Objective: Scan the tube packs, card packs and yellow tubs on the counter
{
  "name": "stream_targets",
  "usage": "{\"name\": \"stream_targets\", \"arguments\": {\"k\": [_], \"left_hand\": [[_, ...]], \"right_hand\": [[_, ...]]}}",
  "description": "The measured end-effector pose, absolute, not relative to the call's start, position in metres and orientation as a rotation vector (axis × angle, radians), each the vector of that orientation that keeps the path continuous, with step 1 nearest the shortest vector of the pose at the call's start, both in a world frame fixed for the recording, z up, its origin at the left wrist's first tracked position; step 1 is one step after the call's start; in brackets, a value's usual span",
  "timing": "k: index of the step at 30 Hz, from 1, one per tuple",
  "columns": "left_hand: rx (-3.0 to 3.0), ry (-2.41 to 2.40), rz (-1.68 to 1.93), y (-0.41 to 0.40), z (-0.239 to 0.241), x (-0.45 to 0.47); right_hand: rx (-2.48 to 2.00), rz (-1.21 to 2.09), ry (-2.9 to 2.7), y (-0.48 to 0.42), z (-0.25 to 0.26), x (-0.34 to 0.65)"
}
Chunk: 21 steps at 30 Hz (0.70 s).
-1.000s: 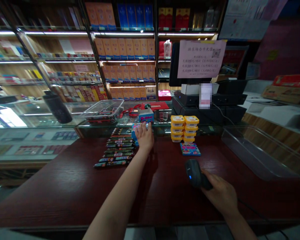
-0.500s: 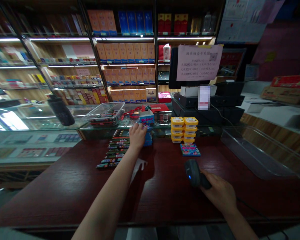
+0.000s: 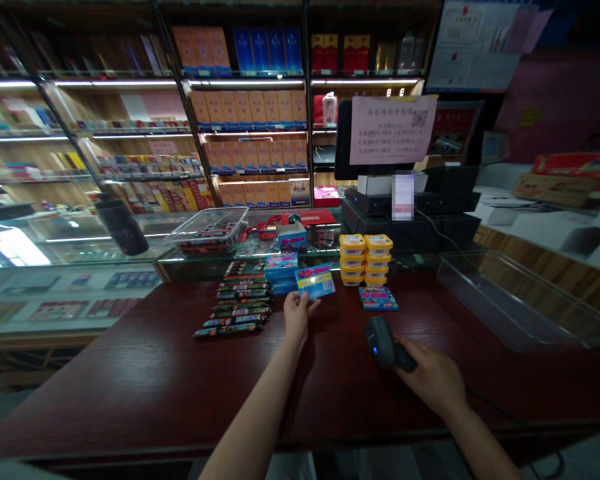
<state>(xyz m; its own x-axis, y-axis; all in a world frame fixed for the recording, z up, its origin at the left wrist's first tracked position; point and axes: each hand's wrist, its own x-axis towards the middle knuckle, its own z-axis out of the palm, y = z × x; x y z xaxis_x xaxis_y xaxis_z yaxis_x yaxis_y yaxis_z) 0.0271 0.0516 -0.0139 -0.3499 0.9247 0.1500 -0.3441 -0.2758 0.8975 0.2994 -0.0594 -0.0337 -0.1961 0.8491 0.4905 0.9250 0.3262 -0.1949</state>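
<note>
Pinched in my left hand (image 3: 297, 317) is a flat blue packet (image 3: 316, 283), its barcode side toward me. Just behind it stands a stack of similar blue packets (image 3: 281, 273). My right hand (image 3: 433, 373) is closed around the handle of a black barcode scanner (image 3: 380, 341) with a blue light, its head tilted left. Ahead of the scanner one more blue packet (image 3: 378, 299) lies flat. Behind that rise two stacks of small yellow-lidded tubs (image 3: 365, 259). To the left, several slim dark packs (image 3: 240, 310) lie in a column.
A clear plastic bin (image 3: 510, 313) lies on the right of the dark wooden counter (image 3: 145, 373). Farther back are a clear tray (image 3: 210, 230) of slim packs, an open blue box (image 3: 293, 237), a black bottle (image 3: 121, 223) and a monitor (image 3: 344, 143). The scanner's cable trails right.
My left hand has lifted a blue packet off the stack and brought it right and nearer to me, turned to show its barcode. My right hand holds the scanner nearly in place.
</note>
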Motion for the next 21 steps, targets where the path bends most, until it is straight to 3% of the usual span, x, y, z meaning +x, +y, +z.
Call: {"name": "stream_targets", "arguments": {"k": [5, 10, 21], "left_hand": [[0.772, 0.937, 1.746, 0.046, -0.042, 0.033], [0.83, 0.948, 1.739, 0.042, -0.041, 0.036], [0.837, 0.99, 1.727, 0.04, -0.043, 0.039]], "right_hand": [[-1.675, 0.249, -1.913, -0.071, -0.003, 0.286], [-1.429, 0.711, -1.664, -0.078, 0.013, 0.265], [-1.48, 0.892, -1.589, -0.078, 0.01, 0.249]]}}
